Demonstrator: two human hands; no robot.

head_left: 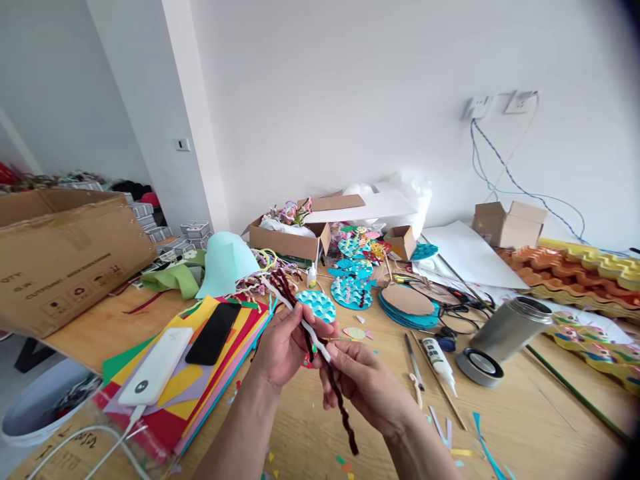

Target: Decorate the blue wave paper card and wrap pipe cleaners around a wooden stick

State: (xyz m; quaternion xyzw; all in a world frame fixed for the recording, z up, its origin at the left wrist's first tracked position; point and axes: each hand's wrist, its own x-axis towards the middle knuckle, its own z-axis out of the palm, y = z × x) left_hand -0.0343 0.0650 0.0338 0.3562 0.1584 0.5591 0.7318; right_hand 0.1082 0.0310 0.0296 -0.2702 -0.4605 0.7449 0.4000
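Note:
Both hands meet over the front middle of the table, around a bundle of fuzzy pipe cleaners (pixel 286 291), dark brown ones with a white one. My left hand (pixel 286 347) is closed on the bundle, whose upper ends stick out past the fingers toward the far side. Lower down, my right hand (pixel 360 380) pinches the white strand and a brown pipe cleaner (pixel 344 417) between thumb and fingers. A twisted brown end hangs below that hand. Just beyond the hands lies a round turquoise wavy disc (pixel 317 305), with a small glue bottle (pixel 312 275) behind it.
To the left, a black phone (pixel 213 333) and a white power bank (pixel 156 367) lie on coloured sheets (pixel 210 400). On the right are a glue tube (pixel 439 363), a steel flask (pixel 515 330) with its lid (pixel 479 367), and egg trays (pixel 565 273). Paper scraps dot the front.

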